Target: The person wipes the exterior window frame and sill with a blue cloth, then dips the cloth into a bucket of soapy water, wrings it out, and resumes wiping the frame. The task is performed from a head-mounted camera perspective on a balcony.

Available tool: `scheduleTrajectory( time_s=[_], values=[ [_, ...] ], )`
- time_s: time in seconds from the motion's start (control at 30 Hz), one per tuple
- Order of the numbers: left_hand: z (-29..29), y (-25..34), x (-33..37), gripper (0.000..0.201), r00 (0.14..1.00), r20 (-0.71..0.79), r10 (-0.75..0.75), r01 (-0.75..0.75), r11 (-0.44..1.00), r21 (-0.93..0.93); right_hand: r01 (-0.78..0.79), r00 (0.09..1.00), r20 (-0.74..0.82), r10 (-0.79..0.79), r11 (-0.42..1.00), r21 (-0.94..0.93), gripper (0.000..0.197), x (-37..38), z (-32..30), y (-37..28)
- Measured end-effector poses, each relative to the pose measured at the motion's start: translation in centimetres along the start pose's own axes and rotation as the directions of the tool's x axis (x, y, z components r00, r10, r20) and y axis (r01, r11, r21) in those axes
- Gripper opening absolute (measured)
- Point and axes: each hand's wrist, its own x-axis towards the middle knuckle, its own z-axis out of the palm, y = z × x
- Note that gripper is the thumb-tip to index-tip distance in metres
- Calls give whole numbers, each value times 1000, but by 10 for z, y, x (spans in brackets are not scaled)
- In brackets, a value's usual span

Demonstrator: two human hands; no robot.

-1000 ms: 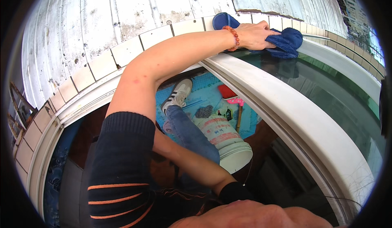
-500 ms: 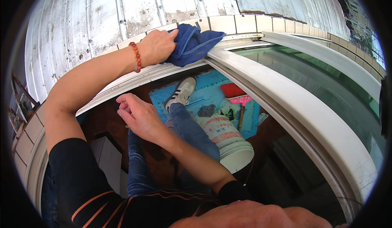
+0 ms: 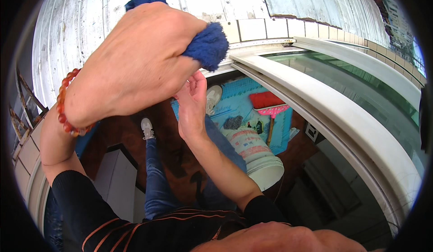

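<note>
We find the blue cloth point(image 3: 207, 48) high in the frame, left of centre, bunched within the left hand's point(image 3: 133, 60) curled fingers. The right hand point(image 3: 194, 110) is just below; its fingers are partly hidden, so we cannot tell their grip. We judge the cloth soft, light, limp, best gripped mid-length by 1 hand.

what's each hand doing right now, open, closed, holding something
Left hand: closed, gripping a fluffy dark-blue cloth.
Right hand: loosely open, fingers slightly curled, nothing visible in it.
</note>
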Motion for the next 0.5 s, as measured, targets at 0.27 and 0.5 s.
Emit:
scheduleTrajectory(
  time_s=[0.27, 0.5],
  values=[
    [60, 16, 158, 31, 961, -213, 178, -276, 537, -797, 69, 992, 119, -38, 962, -263, 38, 6, -9, -26],
    [112, 29, 279, 30, 978, -133, 162, -189, 409, -892, 113, 992, -77, -102, 983, 147, 30, 12, -15, -31]
  ],
)
